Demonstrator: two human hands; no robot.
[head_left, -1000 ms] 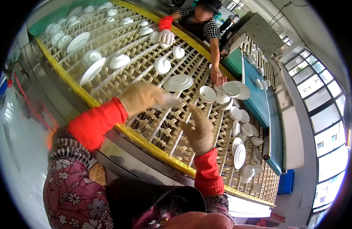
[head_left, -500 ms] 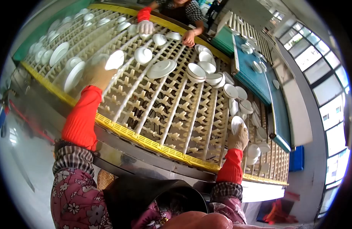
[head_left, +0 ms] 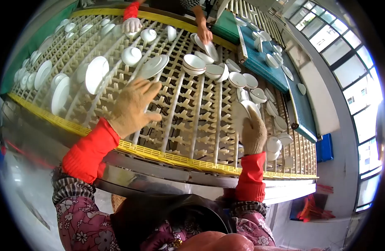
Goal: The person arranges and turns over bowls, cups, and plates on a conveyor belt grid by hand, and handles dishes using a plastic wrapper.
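Ten o'clock: white plate point(head_left: 96, 75) tilted on pegged rack point(head_left: 197, 121). Left hand point(head_left: 134, 108), gloved, open, fingers spread; overlapping dishes point(head_left: 154, 67) just beyond fingertips. Twelve: co-worker's bare hand point(head_left: 205, 34) on leaning dish point(head_left: 211, 50). Three: right hand point(head_left: 254, 133), gloved, gripping pale plate point(head_left: 241, 113); bowls point(head_left: 258, 95) crowd its far side. Two: teal belt point(head_left: 301, 106).

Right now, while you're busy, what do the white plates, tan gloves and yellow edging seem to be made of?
The white plates look like glazed ceramic, smooth and pale, though melamine can't be ruled out. The tan gloves seem to be matte fabric, perhaps knitted, with soft creases. The yellow edging is probably moulded plastic: evenly coloured, with regular slots.
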